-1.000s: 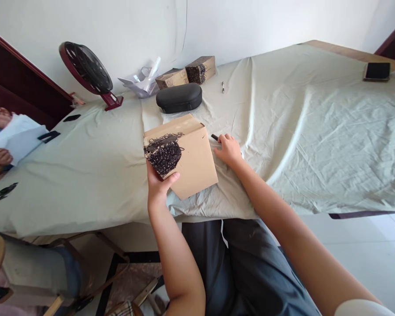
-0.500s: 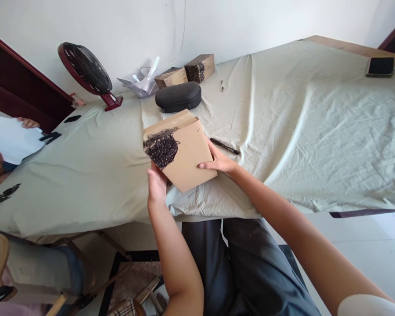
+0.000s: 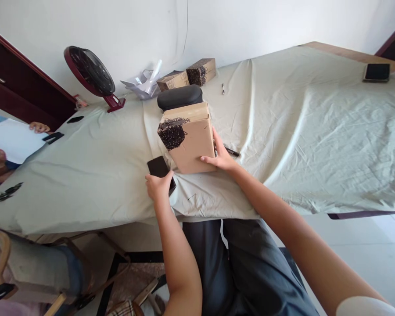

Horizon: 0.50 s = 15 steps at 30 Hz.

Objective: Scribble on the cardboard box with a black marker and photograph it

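Note:
A brown cardboard box (image 3: 194, 142) with a patch of black scribble on its left corner stands on the cloth-covered table. My right hand (image 3: 221, 153) grips its right side, thumb on the near face and fingers behind the edge. Left of the box, my left hand (image 3: 159, 184) is closed around a black phone-like object (image 3: 158, 166), its thumb and fingers at either side. A black marker (image 3: 232, 152) lies just behind my right hand, partly hidden by it. Touching or close behind the box is a black oval case (image 3: 180, 97).
Two scribbled boxes (image 3: 200, 71) and a clear plastic bag (image 3: 145, 87) stand by the wall, near a fan (image 3: 92, 72). Another person's hands hold white paper (image 3: 13, 138) at far left. A small pen (image 3: 223, 89) and a dark device (image 3: 376, 72) lie right.
The box has shifted right and away and sits more upright. My left hand has left it and now holds the black object, which was hidden before.

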Motion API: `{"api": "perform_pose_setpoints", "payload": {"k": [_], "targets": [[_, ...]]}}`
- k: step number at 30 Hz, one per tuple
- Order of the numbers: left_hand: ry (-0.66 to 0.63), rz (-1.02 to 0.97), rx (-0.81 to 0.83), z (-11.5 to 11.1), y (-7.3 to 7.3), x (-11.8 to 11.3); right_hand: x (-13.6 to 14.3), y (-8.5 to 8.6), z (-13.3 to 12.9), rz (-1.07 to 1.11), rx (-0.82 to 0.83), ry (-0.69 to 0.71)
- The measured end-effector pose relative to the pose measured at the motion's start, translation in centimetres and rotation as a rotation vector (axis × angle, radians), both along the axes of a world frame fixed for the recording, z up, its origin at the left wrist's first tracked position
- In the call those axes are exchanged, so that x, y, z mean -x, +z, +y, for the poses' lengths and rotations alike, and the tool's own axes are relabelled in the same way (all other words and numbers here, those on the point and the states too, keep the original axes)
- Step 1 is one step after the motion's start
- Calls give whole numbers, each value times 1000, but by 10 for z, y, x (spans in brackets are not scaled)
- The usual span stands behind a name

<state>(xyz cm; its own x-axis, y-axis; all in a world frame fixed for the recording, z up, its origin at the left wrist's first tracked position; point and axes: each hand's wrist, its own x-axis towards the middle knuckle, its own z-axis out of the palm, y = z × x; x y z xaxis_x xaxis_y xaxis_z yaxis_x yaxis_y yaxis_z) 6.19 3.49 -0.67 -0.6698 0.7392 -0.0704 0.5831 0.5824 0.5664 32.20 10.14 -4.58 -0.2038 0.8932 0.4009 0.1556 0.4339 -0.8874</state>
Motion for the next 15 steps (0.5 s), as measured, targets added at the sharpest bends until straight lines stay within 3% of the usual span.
{"api": "perform_pose_setpoints", "payload": {"k": [7,12,15], "targets": [[137,-145,-378,-10,22,-7,-1,2,-1,-10,-5,7],[131,-107,-665,-25,49,-33,-2,0,1,-48,-40,1],[77,-125,-857,-32,58,-51,-3,-4,4,-80,-55,-3]]}}
